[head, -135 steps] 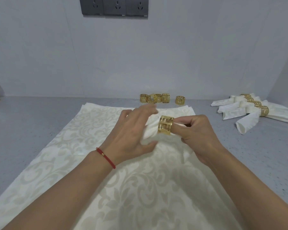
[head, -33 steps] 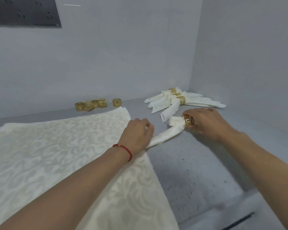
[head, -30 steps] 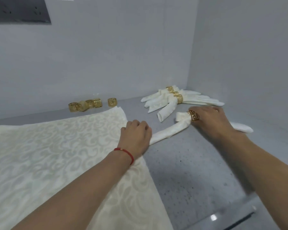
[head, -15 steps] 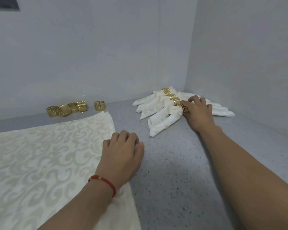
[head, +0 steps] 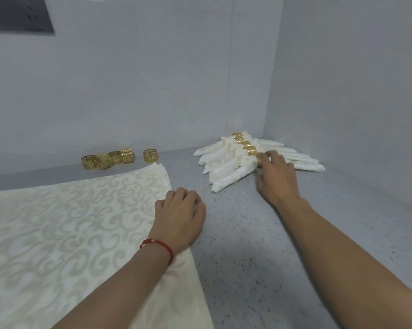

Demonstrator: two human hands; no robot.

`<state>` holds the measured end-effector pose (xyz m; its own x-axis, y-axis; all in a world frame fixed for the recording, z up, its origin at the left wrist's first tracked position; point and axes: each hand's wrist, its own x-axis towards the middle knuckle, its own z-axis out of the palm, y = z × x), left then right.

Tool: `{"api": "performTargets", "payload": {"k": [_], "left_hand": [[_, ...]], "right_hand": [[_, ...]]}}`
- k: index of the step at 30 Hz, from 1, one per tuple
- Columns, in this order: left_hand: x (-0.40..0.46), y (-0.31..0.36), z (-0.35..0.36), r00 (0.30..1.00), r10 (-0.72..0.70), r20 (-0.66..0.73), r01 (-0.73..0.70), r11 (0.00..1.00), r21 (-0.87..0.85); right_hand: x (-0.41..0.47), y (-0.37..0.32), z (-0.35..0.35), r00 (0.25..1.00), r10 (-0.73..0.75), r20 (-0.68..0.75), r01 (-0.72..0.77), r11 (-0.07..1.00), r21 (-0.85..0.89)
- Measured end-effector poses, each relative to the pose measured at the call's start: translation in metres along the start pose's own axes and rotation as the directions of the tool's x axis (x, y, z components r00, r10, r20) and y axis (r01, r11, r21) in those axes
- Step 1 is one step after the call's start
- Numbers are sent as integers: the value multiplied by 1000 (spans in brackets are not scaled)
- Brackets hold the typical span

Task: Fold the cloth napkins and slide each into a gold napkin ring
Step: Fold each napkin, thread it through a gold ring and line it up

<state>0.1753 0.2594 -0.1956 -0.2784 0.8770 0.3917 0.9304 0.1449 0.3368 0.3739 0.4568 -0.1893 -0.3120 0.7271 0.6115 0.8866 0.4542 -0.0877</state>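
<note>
Head camera is showing the right hand (head: 275,176) now parking the newly ringed napkin (head: 234,175) at the near end of the finished row (head: 252,150) in the counter's (head: 259,245) far right corner; a second ago it was still being carried across. Its fingers are curling over the gold napkin ring (head: 259,162), gripping it. The left hand (head: 180,216), having let go, is resting empty with knuckles bent on the flat damask cloth's (head: 69,222) right edge. One more napkin looks done. Its long axis is running diagonally, near tip pointing toward the counter's front left. Spare rings (head: 119,157) are waiting along the back edge.
</note>
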Motion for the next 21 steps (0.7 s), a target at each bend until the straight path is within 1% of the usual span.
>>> {"api": "performTargets", "payload": {"k": [1,2,3,4,5,6,7,8,10,11,12,13,14,15,16,18,21], "left_hand": [[1,0,-1,998,-33,44,35,998,-51],[0,0,-9,993,-80,82,92,984,-154],[1,2,-15,983,-131,128,164,943,-289],[-1,2,-25,969,-181,168,237,875,-423],[-3,1,-36,961,-202,190,272,814,-513],[-10,-2,-50,964,-201,171,263,801,-538],[-12,-4,-59,977,-170,130,213,829,-517],[-19,-7,-72,985,-144,95,172,862,-477],[-50,-16,-99,992,-97,75,119,912,-394],[-70,-23,-109,995,-74,73,96,931,-352],[-89,-31,-116,995,-73,67,90,948,-307],[-115,-41,-126,995,-80,55,91,967,-239],[-132,-47,-131,996,-78,44,84,982,-168],[-152,-55,-140,996,-80,40,84,989,-119],[-170,-60,-149,995,-87,50,92,990,-109],[-197,-67,-163,990,-97,107,113,981,-159],[-224,-75,-174,978,-62,197,102,974,-200]], "right_hand": [[-14,-12,-8,1000,-20,7,19,998,68],[-30,-31,-27,999,-52,16,49,987,151],[-48,-50,-43,997,-69,42,57,968,244],[-64,-72,-59,995,-71,74,43,942,333],[-81,-92,-76,991,-80,103,33,919,393],[-98,-112,-95,981,-115,157,34,896,443],[-109,-125,-109,960,-180,215,54,871,488],[-120,-137,-123,914,-285,287,90,835,543],[-136,-157,-149,754,-497,430,124,751,649],[-142,-165,-157,665,-568,484,136,730,670],[-146,-170,-160,587,-614,527,165,729,664],[-152,-178,-163,528,-634,565,194,738,647],[-150,-178,-162,500,-632,593,198,750,632],[-151,-182,-163,485,-627,609,172,752,637],[-149,-184,-162,479,-617,625,129,753,645],[-144,-187,-162,465,-597,653,73,761,644],[-142,-195,-161,437,-593,676,57,769,637]]}}
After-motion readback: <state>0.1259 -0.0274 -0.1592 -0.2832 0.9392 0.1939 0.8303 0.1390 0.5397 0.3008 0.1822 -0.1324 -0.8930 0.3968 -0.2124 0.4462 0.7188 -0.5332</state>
